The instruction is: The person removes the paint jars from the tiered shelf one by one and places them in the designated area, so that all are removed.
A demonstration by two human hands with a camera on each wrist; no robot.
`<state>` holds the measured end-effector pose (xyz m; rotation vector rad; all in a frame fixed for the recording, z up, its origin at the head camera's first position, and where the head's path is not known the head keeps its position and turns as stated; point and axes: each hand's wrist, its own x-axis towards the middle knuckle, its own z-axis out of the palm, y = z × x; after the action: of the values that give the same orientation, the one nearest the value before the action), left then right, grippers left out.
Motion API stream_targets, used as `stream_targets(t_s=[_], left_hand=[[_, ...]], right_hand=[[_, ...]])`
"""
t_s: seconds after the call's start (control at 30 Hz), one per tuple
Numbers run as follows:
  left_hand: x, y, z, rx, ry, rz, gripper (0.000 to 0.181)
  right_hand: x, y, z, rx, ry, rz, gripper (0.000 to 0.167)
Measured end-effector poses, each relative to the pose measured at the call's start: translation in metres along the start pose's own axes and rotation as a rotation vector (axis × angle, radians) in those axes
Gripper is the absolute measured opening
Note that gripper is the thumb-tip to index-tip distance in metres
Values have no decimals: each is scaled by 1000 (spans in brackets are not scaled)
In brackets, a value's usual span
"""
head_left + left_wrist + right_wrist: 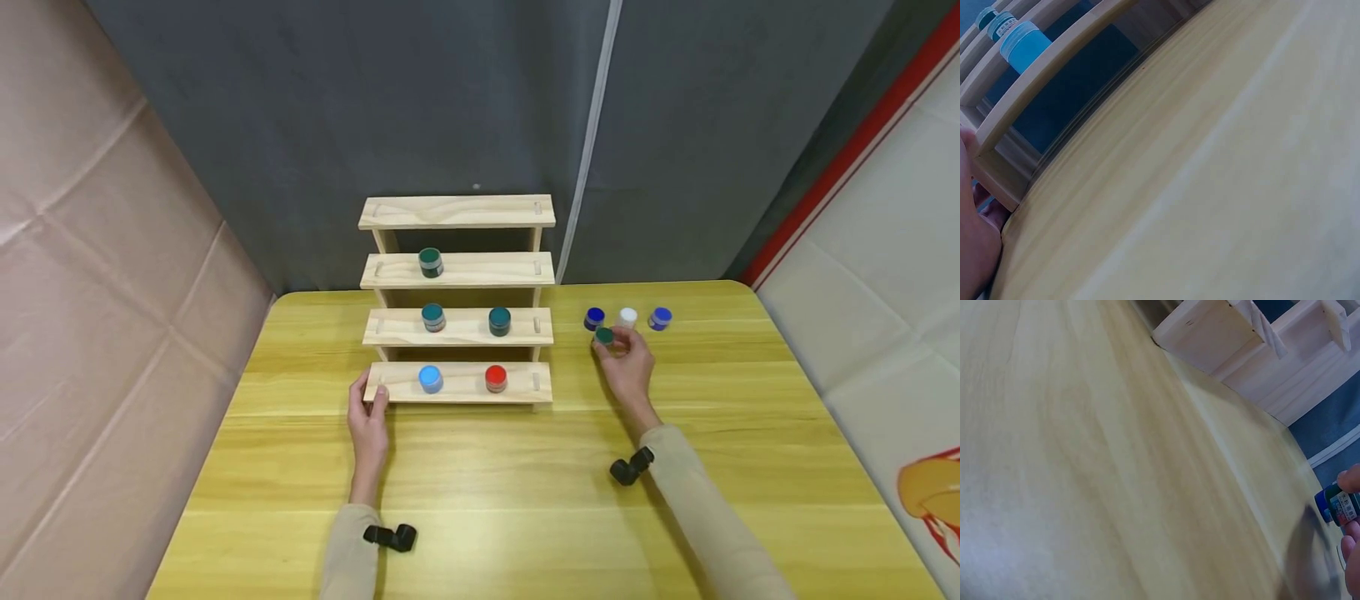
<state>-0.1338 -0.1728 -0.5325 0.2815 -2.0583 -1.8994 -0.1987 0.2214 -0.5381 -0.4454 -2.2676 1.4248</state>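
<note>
Green-lidded jar (603,335): pinched between the thumb and fingers of the right hand (630,367), the gap between them no wider than the jar. From where I stand I cannot tell whether its base meets the table (510,500).

Just beyond the right fingertips, a dark-blue-lidded jar (594,318); beyond the knuckles, a white-lidded jar (627,317); beyond and to the right, a violet-blue-lidded jar (660,318).

Left hand (369,425): curled round the near left corner of the wooden rack (487,269), thumb over the front edge of the lowest shelf (461,392). On that shelf, to the right of this hand, stands a light-blue-lidded jar (431,379); farther right, a red-lidded jar (496,378). One shelf farther from the hand, two teal-lidded jars (433,317) stand apart. On the next, a dark-green-lidded jar (431,262).

Behind each hand, at the cuff, a black wrist device (390,537). Beyond both hands and the rack, a dark grey curtain (337,125).
</note>
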Motion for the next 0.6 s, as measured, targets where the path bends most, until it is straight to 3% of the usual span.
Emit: stream_targets(t_s=[0.6], left_hand=[[0,-1,0,2,-5,-2,45]], right_hand=[[-5,10,3,-43,-36,36,40]])
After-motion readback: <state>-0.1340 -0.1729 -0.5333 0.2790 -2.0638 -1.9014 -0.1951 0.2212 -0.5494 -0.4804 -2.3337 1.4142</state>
